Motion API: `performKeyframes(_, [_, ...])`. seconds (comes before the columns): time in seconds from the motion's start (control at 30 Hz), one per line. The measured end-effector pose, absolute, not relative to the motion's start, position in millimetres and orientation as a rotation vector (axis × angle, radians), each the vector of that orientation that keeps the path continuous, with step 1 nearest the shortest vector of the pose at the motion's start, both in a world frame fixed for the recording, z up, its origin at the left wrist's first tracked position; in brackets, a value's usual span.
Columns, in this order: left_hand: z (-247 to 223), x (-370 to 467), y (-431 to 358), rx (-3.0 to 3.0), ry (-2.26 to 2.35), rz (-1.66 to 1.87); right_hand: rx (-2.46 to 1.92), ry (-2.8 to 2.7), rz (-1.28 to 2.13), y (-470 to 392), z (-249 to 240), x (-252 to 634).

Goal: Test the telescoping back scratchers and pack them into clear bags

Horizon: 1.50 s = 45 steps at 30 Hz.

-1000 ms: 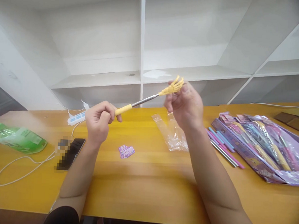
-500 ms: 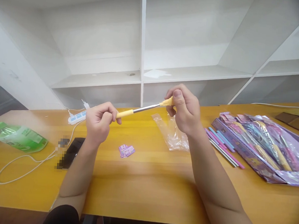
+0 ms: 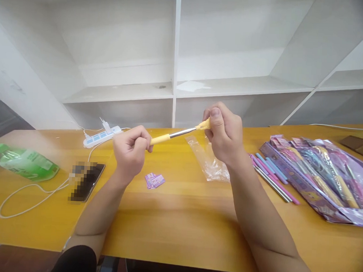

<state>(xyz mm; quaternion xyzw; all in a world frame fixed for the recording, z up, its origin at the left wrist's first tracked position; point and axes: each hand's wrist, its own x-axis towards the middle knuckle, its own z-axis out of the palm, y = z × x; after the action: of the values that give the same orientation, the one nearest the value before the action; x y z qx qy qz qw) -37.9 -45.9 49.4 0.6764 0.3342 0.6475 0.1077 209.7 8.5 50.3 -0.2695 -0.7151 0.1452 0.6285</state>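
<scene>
A thin stick (image 3: pixel 182 133) with a silver middle and yellow ends spans the space between my hands above the wooden table (image 3: pixel 176 233). My left hand (image 3: pixel 133 149) is wrapped round its yellow sleeve at the lower end. At the higher end, my right hand (image 3: pixel 226 132) pinches the yellow shaped tip, part of which is hidden by the fingers. Beneath and beside my right hand lies a clear plastic bag (image 3: pixel 212 168). Small purple cards (image 3: pixel 154 181) lie on the table between my forearms.
On the right, a purple box (image 3: pixel 306 191) holds packaged sticks, with loose coloured and silver tubes (image 3: pixel 269 169) beside it. On the left are a green bottle (image 3: pixel 28 162), a phone (image 3: pixel 90 182), a white cable and a power strip (image 3: pixel 102 137). White shelving (image 3: pixel 176 50) stands behind.
My left hand has moved a little right, nearer my right hand, and less of the silver section shows. The view has shifted slightly.
</scene>
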Motion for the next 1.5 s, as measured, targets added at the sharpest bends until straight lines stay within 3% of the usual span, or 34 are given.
performKeyframes(1.2, [47,-29,-48,2.063,0.983,1.995,-0.653,-1.658,0.368,4,41,200])
performKeyframes(1.3, [54,-38,-50,2.110,0.962,1.900,-0.652,-1.734,0.373,2,49,208])
performKeyframes(1.5, [79,-61,-61,2.168,1.025,1.388,-0.600,-1.968,0.356,-11,62,231])
